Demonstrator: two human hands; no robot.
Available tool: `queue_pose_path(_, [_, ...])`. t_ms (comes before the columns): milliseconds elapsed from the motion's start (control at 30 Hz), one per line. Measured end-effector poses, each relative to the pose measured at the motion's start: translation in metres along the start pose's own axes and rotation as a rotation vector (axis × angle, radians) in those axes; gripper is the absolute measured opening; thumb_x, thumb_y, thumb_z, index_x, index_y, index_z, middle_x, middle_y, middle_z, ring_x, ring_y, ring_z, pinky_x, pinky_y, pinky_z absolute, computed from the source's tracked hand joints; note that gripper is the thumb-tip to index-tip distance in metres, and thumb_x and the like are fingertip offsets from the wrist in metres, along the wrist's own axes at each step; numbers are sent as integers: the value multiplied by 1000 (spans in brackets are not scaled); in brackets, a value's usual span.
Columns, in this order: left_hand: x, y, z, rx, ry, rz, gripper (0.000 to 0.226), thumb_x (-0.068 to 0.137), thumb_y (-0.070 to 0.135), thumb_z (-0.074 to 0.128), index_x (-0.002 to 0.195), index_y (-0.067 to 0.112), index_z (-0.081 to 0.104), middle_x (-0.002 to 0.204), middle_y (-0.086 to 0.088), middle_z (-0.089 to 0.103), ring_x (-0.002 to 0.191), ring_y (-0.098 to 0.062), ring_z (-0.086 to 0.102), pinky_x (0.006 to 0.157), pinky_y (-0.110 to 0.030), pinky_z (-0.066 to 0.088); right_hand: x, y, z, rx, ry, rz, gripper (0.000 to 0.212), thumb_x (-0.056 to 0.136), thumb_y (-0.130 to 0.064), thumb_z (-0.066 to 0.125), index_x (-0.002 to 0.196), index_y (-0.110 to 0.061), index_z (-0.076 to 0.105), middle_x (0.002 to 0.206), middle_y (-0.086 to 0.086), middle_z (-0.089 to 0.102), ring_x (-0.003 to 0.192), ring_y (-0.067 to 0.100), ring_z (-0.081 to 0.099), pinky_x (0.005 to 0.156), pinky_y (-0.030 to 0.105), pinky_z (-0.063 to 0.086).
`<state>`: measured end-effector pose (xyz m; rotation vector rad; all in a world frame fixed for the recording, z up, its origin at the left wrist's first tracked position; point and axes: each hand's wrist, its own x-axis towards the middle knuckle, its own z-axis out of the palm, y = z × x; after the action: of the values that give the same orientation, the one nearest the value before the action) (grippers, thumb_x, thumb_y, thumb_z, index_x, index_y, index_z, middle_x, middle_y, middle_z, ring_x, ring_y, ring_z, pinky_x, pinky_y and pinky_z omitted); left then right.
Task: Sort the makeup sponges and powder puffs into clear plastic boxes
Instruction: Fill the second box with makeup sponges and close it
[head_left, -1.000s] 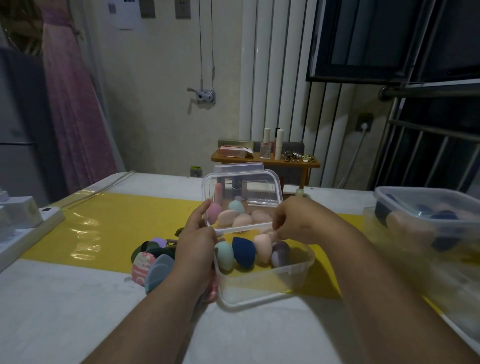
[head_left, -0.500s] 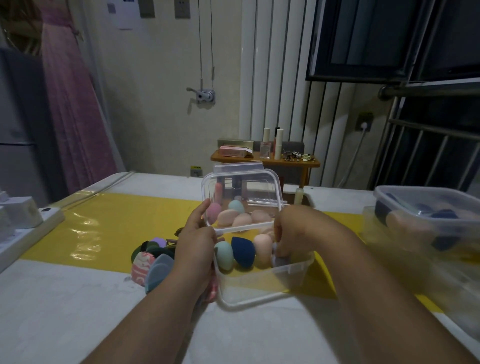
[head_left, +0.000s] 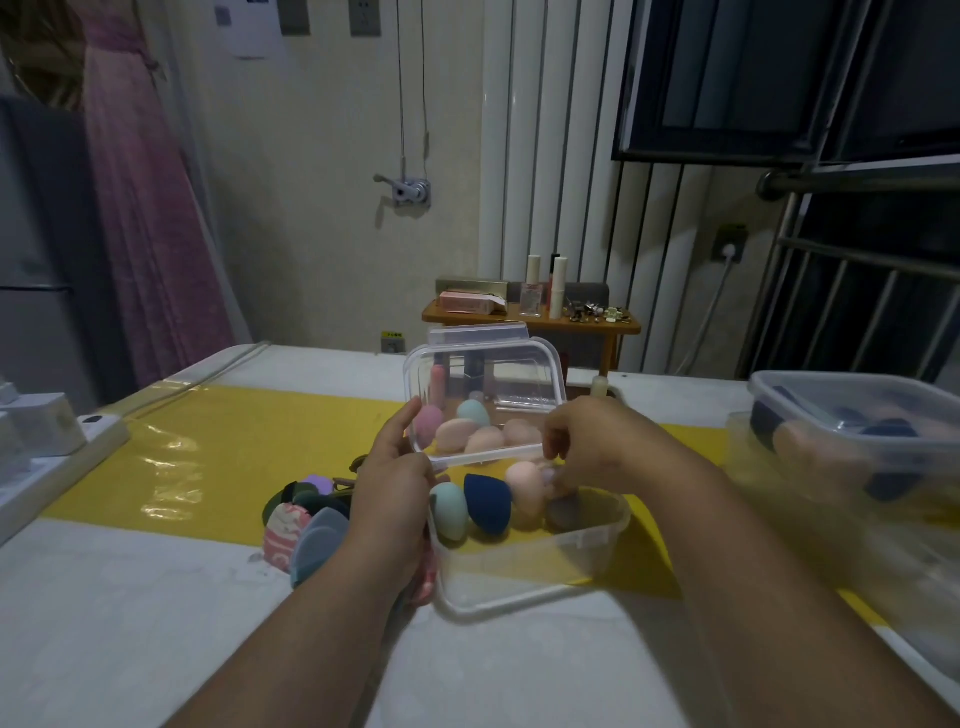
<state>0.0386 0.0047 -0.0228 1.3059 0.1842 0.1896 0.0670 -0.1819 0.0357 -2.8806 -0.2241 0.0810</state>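
Clear box (head_left: 530, 566): it is sitting open on the counter (head_left: 130, 623) right in front of you, its far end lying over the yellow strip (head_left: 234, 441).
Lid (head_left: 485, 395): it is standing up at the back of the box, tilting a little toward you.
Sponges in the box: a teal one (head_left: 449, 512), a navy one (head_left: 487, 503), a pale pink one (head_left: 525, 491) and a greyish one (head_left: 563, 506) are standing side by side in a row, touching each other; more pink, teal and peach ones are showing through the lid.
Your left hand (head_left: 395, 488): it is gripping the left end of the box, with the thumb pointing up along the lid's left edge and the other fingers wrapping round the wall, mostly hidden.
Your right hand (head_left: 587, 447): its fingers are curling down over the right end of the row, at the greyish sponge; you cannot tell whether they are pinching it or only pressing it, as they are blurring there.
Pile of puffs (head_left: 311, 530): it is lying just beside the box's left end, partly behind your left wrist.
Second box (head_left: 852, 415): it is sitting closed, well apart at the right edge, holding dark blue and peach shapes.
Power strip (head_left: 52, 447): it is lying at the far left of the counter.
Small wooden table (head_left: 530, 325): it is standing behind the counter, carrying bottles.
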Motion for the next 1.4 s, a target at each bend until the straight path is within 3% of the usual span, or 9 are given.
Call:
queue_pose_path(133, [-2,0,0,22,15,14,70,88,-9,43,131,45,56,136,-1,56,103,-26,64,68,-35,57,4,13,-3,202,116,-28,10,86,-19,69,85,-28,64,90,-6,62,85,13,58,68,25,48])
queue_pose_path(267, [-2,-1,2,49,66,42,71,87,-9,42,131,45,56,138,-1,54,106,-24,62,74,-36,58,13,27,1,217,257,10,17,91,-16,59,83,-32,60,91,-4,61,83,14,56,63,26,43])
queue_pose_path(433, [-3,0,3,78,97,52,72,87,-9,38,132,44,55,138,-2,53,110,-25,59,85,-42,57,19,41,16,186,94,77,15,93,-19,60,100,-31,66,103,-3,65,90,14,59,76,27,52])
queue_pose_path(567, [-3,2,4,92,123,54,73,86,-10,38,132,44,56,139,-3,52,113,-26,58,88,-44,56,11,44,19,506,-16,-27,17,94,-20,64,105,-33,67,92,-13,62,80,0,56,54,9,44])
queue_pose_path(667, [-5,4,5,103,131,52,73,87,-11,38,133,44,54,141,-2,50,114,-25,56,86,-41,56,6,48,25,631,-137,-55,22,93,-25,65,105,-43,70,102,-15,68,94,5,62,71,17,50])
queue_pose_path(867, [-8,7,5,106,132,51,73,87,-12,36,134,41,55,142,-2,49,113,-25,56,81,-35,56,9,50,28,499,-194,-89,33,91,-37,67,123,-47,62,118,-15,62,107,8,57,95,32,48])
queue_pose_path(1000, [-9,6,5,79,125,42,70,89,-12,37,133,40,56,140,-2,51,111,-23,58,72,-30,54,9,49,31,559,-172,-43,25,92,-30,67,114,-41,69,110,-13,66,102,11,59,87,29,51])
queue_pose_path(1233, [-8,5,5,52,106,37,73,85,-12,37,132,40,57,138,-3,53,110,-25,59,75,-33,55,12,51,28,665,20,86,10,90,-22,68,93,-25,77,93,-4,71,91,15,63,73,27,53])
queue_pose_path(1400, [-9,5,4,65,99,42,70,88,-11,38,134,39,55,138,-3,53,109,-24,60,75,-33,56,13,55,25,662,120,172,15,79,-5,69,83,-18,76,89,2,70,89,19,62,69,29,50])
